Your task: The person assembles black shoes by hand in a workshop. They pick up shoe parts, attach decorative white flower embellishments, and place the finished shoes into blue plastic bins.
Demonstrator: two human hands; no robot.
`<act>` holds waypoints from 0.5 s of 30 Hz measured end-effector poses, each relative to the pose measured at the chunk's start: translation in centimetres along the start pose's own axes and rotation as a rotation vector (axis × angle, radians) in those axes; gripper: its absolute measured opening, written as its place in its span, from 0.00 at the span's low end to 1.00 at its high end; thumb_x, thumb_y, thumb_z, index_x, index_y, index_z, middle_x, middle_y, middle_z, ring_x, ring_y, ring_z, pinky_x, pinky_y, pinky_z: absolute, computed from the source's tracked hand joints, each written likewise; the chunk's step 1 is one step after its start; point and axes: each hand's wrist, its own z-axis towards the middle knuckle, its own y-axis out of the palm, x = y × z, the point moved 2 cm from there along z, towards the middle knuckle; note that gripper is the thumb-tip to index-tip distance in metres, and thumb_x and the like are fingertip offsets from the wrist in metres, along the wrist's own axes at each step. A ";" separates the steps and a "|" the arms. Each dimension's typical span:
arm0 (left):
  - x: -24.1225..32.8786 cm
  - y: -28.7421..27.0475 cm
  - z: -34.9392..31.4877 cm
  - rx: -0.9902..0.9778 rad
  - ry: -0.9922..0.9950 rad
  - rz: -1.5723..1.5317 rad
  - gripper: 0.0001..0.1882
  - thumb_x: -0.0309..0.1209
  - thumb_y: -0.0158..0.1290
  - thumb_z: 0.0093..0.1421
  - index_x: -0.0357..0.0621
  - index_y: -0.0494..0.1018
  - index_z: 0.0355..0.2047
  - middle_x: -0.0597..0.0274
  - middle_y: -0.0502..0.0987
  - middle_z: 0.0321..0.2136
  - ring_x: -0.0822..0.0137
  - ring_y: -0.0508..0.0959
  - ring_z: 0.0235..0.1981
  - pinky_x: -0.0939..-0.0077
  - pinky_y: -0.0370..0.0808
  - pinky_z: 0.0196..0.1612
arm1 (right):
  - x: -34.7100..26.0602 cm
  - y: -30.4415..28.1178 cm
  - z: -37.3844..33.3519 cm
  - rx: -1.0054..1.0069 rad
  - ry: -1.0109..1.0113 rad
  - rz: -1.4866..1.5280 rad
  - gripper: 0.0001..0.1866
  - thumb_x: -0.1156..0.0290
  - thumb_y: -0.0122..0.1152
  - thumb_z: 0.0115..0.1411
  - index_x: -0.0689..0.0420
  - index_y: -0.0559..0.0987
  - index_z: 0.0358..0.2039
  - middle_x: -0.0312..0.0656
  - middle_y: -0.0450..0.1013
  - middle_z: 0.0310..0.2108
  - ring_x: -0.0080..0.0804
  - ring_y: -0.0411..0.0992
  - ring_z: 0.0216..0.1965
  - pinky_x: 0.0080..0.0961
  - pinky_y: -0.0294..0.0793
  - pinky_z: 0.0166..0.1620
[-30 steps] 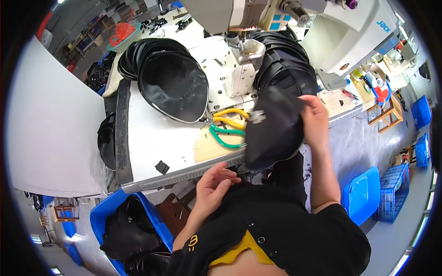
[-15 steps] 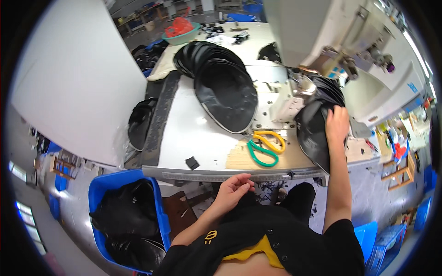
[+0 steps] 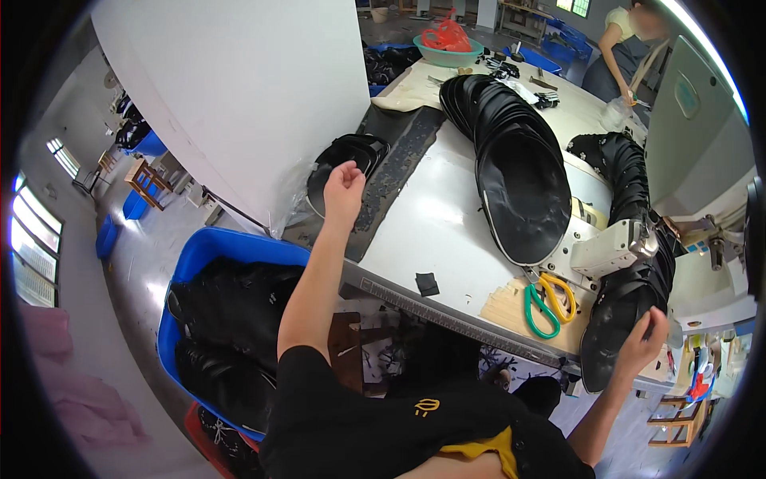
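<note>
My left hand (image 3: 345,191) is over a small pile of black shoe uppers (image 3: 369,148) at the table's left side. Its fingers are loosely bent, with nothing seen in them; whether they touch the pile I cannot tell. On the right, my right hand (image 3: 643,345) is beside the nearest black upper (image 3: 610,331) of a long overlapping row. Its fingers are half bent and apart, and hold nothing visible. Another fanned stack of black uppers (image 3: 527,195) lies mid-table. Scissors (image 3: 550,305) with one green and one yellow handle lie between that stack and the front edge.
A white machine arm (image 3: 610,249) stands between the stack and the row. Below left is a blue bin (image 3: 209,249) full of black pieces. A tall white panel (image 3: 247,96) rises at the left. A green basin (image 3: 451,56) stands farther back; another person (image 3: 622,56) works behind.
The view has swung left. My left hand has gone from the table's front edge up to the left pile. My right hand has come off the upper it touched and moved nearer me.
</note>
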 end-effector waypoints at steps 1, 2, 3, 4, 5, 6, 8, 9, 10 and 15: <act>-1.4 -0.2 2.4 0.037 -0.052 0.071 0.21 0.31 0.55 0.56 0.33 0.67 0.47 0.56 0.75 0.38 0.70 0.74 0.39 0.78 0.69 0.45 | -3.0 0.5 -1.8 -0.028 0.076 0.152 0.08 0.83 0.52 0.53 0.64 0.72 0.35 0.45 0.69 0.32 0.38 0.67 0.34 0.27 0.67 0.41; -3.1 -0.5 4.7 0.037 -0.082 0.191 0.25 0.36 0.55 0.55 0.32 0.67 0.48 0.54 0.75 0.39 0.66 0.74 0.39 0.75 0.70 0.44 | -5.8 1.3 -3.3 -0.171 -0.070 0.243 0.08 0.85 0.49 0.52 0.64 0.72 0.33 0.46 0.68 0.31 0.39 0.67 0.32 0.27 0.67 0.39; -4.9 -0.3 7.1 0.030 -0.108 0.312 0.29 0.41 0.56 0.54 0.31 0.66 0.49 0.51 0.75 0.39 0.62 0.75 0.40 0.72 0.71 0.44 | -9.3 2.6 -4.5 -0.277 -0.234 0.386 0.08 0.83 0.50 0.50 0.63 0.72 0.32 0.46 0.68 0.32 0.42 0.67 0.33 0.30 0.66 0.38; -6.6 -0.6 9.3 0.028 -0.136 0.432 0.33 0.46 0.56 0.52 0.30 0.66 0.50 0.49 0.75 0.40 0.58 0.76 0.40 0.69 0.71 0.44 | -11.5 4.4 -6.1 -0.341 -0.365 0.405 0.10 0.78 0.55 0.48 0.61 0.71 0.34 0.47 0.68 0.34 0.45 0.67 0.36 0.37 0.65 0.39; -8.2 -0.4 11.3 -0.164 -0.162 0.569 0.42 0.59 0.47 0.53 0.29 0.64 0.52 0.39 0.69 0.50 0.47 0.70 0.51 0.57 0.64 0.53 | -12.8 6.2 -7.7 -0.458 -0.444 0.517 0.16 0.74 0.59 0.46 0.59 0.70 0.37 0.47 0.68 0.37 0.46 0.67 0.39 0.40 0.64 0.40; -8.9 0.5 12.4 -0.249 -0.278 0.705 0.44 0.62 0.42 0.54 0.29 0.63 0.53 0.39 0.64 0.53 0.46 0.64 0.55 0.52 0.57 0.56 | -14.0 7.6 -8.4 -0.503 -0.553 0.521 0.19 0.72 0.61 0.45 0.59 0.70 0.39 0.47 0.68 0.39 0.46 0.67 0.40 0.39 0.64 0.41; -10.0 2.3 13.8 -0.449 -0.515 0.882 0.50 0.68 0.29 0.54 0.32 0.59 0.57 0.41 0.55 0.59 0.44 0.51 0.63 0.41 0.37 0.61 | -15.0 9.5 -9.5 -0.599 -0.550 0.444 0.22 0.69 0.64 0.44 0.58 0.70 0.41 0.46 0.68 0.39 0.46 0.67 0.40 0.39 0.64 0.41; -11.2 2.5 14.9 -0.485 -0.558 0.918 0.50 0.69 0.26 0.54 0.35 0.56 0.59 0.46 0.53 0.61 0.45 0.48 0.64 0.40 0.35 0.61 | -15.7 9.6 -9.1 -0.652 -0.534 0.399 0.23 0.68 0.65 0.44 0.58 0.70 0.41 0.45 0.68 0.39 0.46 0.67 0.41 0.39 0.64 0.41; -12.3 2.2 15.8 -0.439 -0.611 0.897 0.50 0.69 0.25 0.54 0.37 0.55 0.60 0.47 0.52 0.62 0.46 0.47 0.64 0.40 0.35 0.61 | -15.8 9.8 -9.0 -0.663 -0.532 0.407 0.23 0.68 0.65 0.44 0.58 0.70 0.41 0.45 0.68 0.38 0.45 0.67 0.41 0.38 0.64 0.41; -12.6 5.9 16.7 -0.545 -0.582 0.789 0.59 0.74 0.24 0.50 0.25 0.48 0.60 0.39 0.48 0.62 0.50 0.43 0.65 0.56 0.39 0.65 | -15.3 9.7 -9.4 -0.728 -0.497 0.343 0.25 0.66 0.66 0.43 0.59 0.70 0.41 0.44 0.68 0.37 0.44 0.67 0.41 0.38 0.64 0.41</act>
